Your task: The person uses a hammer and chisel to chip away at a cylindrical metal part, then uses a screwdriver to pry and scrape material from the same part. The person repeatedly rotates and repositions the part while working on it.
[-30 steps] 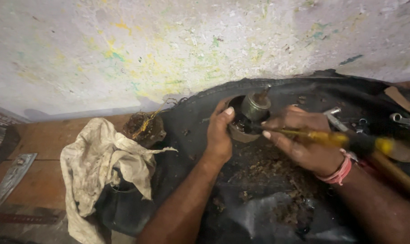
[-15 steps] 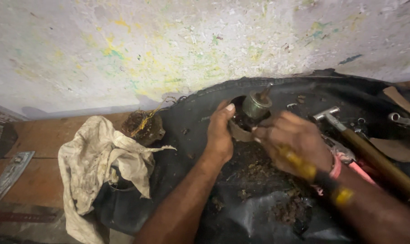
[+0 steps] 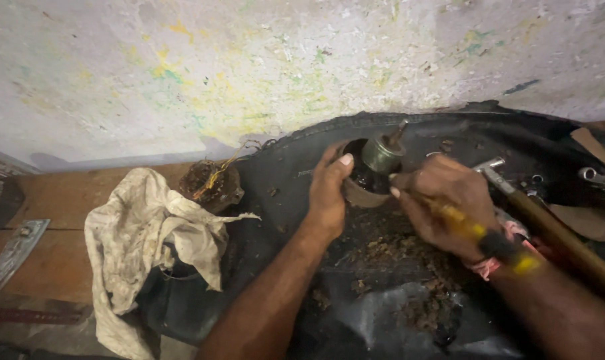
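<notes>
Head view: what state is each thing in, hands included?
Left hand: gripping the housing's rim.
Right hand: closed on a yellow-and-black tool handle.
Housing: dark and grimy, held on black rubber sheet.
Metal cylinder: upright in housing.
Rag: crumpled, stained.
Hammer: lying flat, untouched.
Spanner: lying at right edge.
Debris: scattered on sheet.

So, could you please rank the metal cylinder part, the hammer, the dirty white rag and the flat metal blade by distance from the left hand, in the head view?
1. Metal cylinder part, just right of the left hand.
2. Hammer, right side.
3. Dirty white rag, left.
4. Flat metal blade, far left edge.
</notes>
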